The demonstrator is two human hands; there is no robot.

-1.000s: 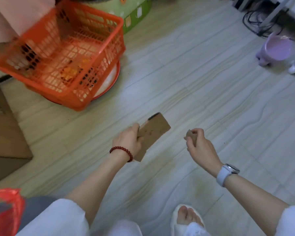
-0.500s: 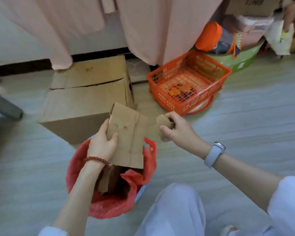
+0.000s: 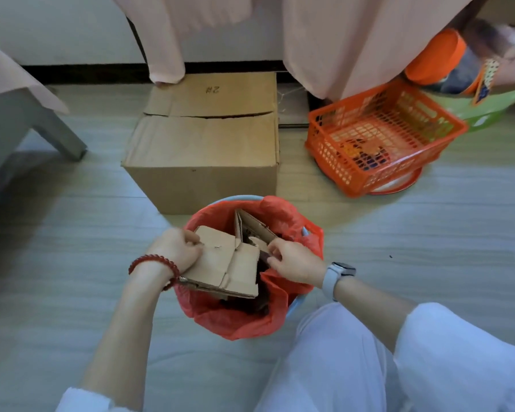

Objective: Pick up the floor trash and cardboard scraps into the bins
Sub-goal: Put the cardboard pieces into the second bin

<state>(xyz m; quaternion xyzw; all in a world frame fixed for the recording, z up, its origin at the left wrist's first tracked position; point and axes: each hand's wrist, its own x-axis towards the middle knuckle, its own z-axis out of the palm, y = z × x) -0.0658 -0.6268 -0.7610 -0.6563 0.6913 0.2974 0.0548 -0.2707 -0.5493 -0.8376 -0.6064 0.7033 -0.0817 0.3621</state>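
A round bin with a red plastic liner (image 3: 247,322) stands on the floor right in front of me. A flat creased cardboard scrap (image 3: 226,264) lies across its mouth. My left hand (image 3: 177,248) grips the scrap's left edge. My right hand (image 3: 295,260) is over the bin's right side, fingers pinched at the scrap's right edge; whether the small cardboard piece is still in it I cannot tell. More cardboard pieces (image 3: 250,226) stand upright inside the bin behind the flat one.
A closed cardboard box (image 3: 208,150) sits just behind the bin. An orange mesh basket (image 3: 381,135) rests to the right, with green and orange containers (image 3: 446,63) behind it. Pink cloth hangs along the back wall. A grey furniture leg (image 3: 57,135) stands at left.
My view swung from open floor to the red-lined bin. Both hands carried the cardboard pieces over it and lowered the large scrap onto its mouth.
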